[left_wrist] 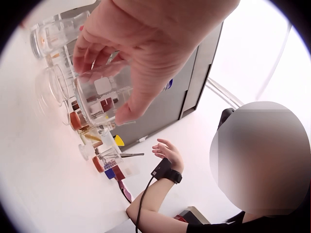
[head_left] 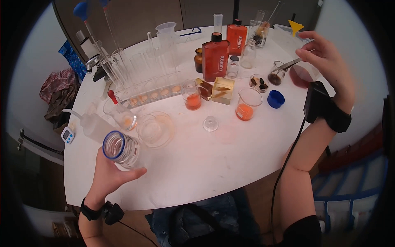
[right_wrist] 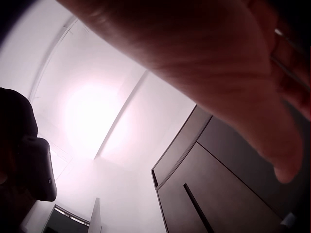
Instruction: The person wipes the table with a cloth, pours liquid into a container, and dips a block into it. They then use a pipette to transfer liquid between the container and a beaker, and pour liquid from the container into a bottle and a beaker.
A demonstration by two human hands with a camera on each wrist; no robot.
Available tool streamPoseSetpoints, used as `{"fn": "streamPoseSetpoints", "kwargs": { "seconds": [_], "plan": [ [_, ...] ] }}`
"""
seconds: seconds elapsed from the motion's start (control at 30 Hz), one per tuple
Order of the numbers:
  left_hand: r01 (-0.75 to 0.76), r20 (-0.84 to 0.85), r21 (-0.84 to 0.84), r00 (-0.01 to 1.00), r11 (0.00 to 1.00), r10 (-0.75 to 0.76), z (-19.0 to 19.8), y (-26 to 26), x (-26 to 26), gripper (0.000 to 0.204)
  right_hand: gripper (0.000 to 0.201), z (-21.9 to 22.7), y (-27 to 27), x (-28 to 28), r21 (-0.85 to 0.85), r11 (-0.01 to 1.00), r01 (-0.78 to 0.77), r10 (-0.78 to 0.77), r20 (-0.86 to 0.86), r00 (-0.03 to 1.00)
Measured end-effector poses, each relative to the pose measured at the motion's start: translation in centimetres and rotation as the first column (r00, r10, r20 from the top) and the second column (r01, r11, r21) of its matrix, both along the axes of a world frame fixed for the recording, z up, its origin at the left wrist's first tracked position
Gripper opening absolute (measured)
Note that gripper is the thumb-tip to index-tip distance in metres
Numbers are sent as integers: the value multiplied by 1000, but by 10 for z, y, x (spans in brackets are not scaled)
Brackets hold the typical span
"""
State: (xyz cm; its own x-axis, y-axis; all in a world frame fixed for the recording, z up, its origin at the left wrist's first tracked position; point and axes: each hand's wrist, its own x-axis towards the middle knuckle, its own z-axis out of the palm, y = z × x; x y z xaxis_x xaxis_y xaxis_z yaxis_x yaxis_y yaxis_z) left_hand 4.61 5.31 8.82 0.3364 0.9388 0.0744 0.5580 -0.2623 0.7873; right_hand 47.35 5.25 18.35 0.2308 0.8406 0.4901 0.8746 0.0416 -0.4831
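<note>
My left hand (head_left: 110,173) grips a clear glass jar (head_left: 129,153) with a blue rim, thumb on one side and fingers curled round the other. In the left wrist view the jar (left_wrist: 103,90) looks empty, its base towards the white table. At the right, my right hand (head_left: 325,55) hovers with fingers loosely bent beside a slim metal tool (head_left: 291,63) like tweezers, which leans in a small glass flask (head_left: 276,76) with dark contents. A gap shows between that tool (left_wrist: 132,155) and the right hand (left_wrist: 167,151) in the left wrist view.
Near the left hand stand a wash bottle (head_left: 96,127), a glass dish (head_left: 156,131) and a beaker (head_left: 125,119). Behind them is a test-tube rack (head_left: 154,96). Orange liquid fills part of a beaker (head_left: 245,110) and a bottle (head_left: 191,101). A blue cap (head_left: 275,99) lies right.
</note>
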Motion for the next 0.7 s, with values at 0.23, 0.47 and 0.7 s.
{"fn": "streamPoseSetpoints", "kwargs": {
  "seconds": [0.23, 0.47, 0.7],
  "plan": [
    [109, 46, 19, 993, 994, -110, -1, 2, -1, 62, 64, -60, 21, 14, -567, 808, 157, 75, 363, 929],
    [189, 64, 111, 978, 976, -197, 2, 32, 18, 68, 72, -106, 32, 22, -661, 739, 128, 149, 345, 927],
    [158, 140, 193, 972, 968, -187, 12, 58, 19, 70, 52, -62, 17, -1, -351, 924, 154, -3, 395, 919]
  ]
}}
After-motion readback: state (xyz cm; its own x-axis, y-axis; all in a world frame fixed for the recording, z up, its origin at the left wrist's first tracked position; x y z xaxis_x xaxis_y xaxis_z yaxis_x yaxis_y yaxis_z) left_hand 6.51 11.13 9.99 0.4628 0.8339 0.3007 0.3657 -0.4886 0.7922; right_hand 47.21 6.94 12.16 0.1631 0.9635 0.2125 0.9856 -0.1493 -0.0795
